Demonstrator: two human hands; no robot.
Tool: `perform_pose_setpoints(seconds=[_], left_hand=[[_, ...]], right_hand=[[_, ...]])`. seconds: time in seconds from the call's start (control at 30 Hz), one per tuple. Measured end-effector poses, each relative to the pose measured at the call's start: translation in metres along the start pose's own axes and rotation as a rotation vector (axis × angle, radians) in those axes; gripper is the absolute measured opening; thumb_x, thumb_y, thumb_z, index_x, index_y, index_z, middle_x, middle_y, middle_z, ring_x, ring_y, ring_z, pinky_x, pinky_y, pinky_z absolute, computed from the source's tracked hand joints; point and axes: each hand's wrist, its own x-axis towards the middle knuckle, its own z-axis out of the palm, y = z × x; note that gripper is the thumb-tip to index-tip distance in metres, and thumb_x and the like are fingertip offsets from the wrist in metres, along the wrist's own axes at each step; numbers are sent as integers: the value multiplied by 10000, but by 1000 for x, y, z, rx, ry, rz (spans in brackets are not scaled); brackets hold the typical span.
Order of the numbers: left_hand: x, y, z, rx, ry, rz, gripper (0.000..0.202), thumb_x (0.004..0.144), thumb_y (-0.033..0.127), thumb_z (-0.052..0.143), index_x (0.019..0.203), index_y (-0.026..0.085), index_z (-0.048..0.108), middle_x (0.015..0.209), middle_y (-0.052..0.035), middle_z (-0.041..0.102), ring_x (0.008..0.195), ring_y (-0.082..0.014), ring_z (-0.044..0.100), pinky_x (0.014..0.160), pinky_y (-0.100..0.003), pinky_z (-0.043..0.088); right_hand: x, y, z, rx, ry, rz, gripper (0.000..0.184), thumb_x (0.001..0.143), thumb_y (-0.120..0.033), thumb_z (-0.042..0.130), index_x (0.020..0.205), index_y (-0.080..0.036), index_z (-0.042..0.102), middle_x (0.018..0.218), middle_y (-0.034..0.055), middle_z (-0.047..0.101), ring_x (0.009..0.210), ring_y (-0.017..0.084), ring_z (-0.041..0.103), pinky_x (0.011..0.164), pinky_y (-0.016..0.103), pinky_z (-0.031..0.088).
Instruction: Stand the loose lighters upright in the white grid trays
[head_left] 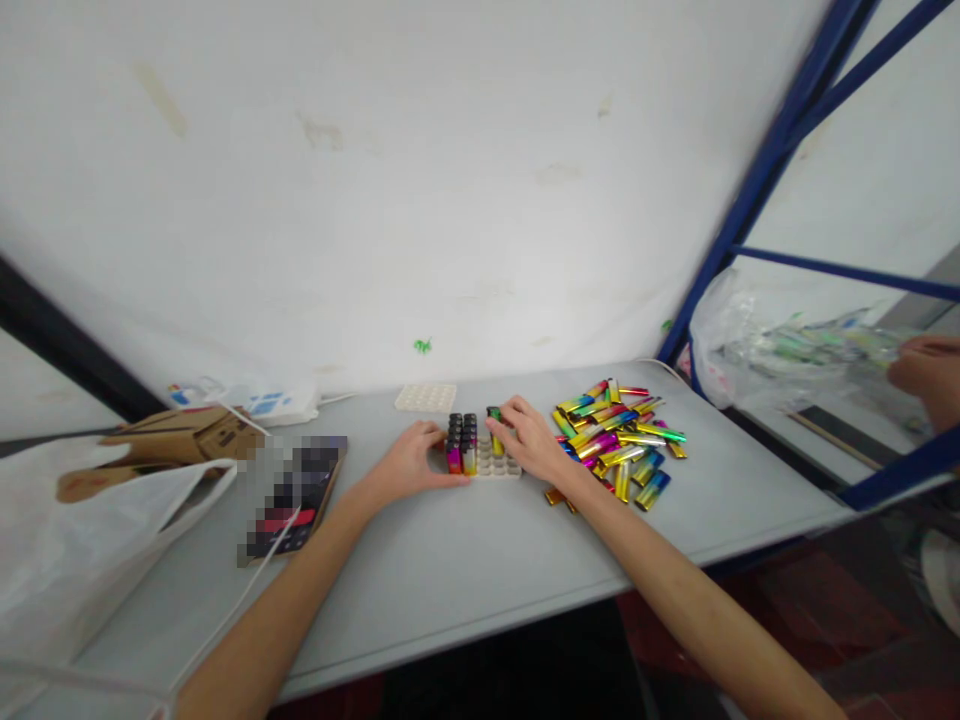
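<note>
A white tray (499, 463) with rows of round holes lies on the table in front of me. Two rows of black-topped lighters (462, 442), in shiny pink and yellow, stand upright at its left end. My left hand (415, 458) grips the tray's left end, its thumb along the front edge and its fingers behind. Over the right half of the tray, my right hand (527, 437) pinches an upright yellow-green lighter (496, 440); whether its base sits in a hole is unclear. A loose pile of shiny multicoloured lighters (607, 440) spreads just right of my right hand.
Another white holed tray (426, 397) lies near the wall. To the left are a partly blurred phone (300, 495), a cardboard box (187, 435) and a plastic bag (82, 540). A blue metal frame (739, 225) rises at right, with another person's hand (930, 375) beyond.
</note>
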Motion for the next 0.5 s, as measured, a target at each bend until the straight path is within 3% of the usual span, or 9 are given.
perform_pose_setpoints(seconds=[0.07, 0.2, 0.3, 0.5], left_hand=[[0, 0, 0, 11, -8, 1, 600, 663, 715, 895, 940, 193, 790, 990, -99, 732, 946, -324, 676, 887, -440, 561], [1, 0, -1, 31, -21, -2, 612, 658, 722, 898, 952, 197, 789, 1002, -99, 736, 956, -325, 678, 890, -431, 560], [1, 1, -1, 32, -24, -10, 620, 662, 727, 889, 957, 191, 787, 1004, -100, 736, 956, -328, 678, 898, -438, 560], [0, 1, -1, 35, -23, -4, 633, 685, 740, 865, 966, 179, 779, 1000, -101, 732, 942, -311, 677, 887, -422, 563]], right_hand=[[-1, 2, 1, -51, 5, -45, 367, 1108, -470, 449, 837, -235, 529, 884, 41, 606, 848, 203, 588, 809, 315, 448], [-1, 7, 1, -113, 18, 21, 406, 1108, -480, 504, 780, -239, 503, 738, -1, 583, 679, 176, 526, 684, 300, 395], [-1, 11, 1, -115, 5, 20, 371, 1108, -462, 534, 818, -231, 536, 742, -2, 608, 681, 174, 539, 678, 294, 386], [1, 16, 3, -130, -174, -84, 286, 1116, -384, 548, 887, -214, 570, 845, 25, 641, 769, 181, 569, 749, 293, 426]])
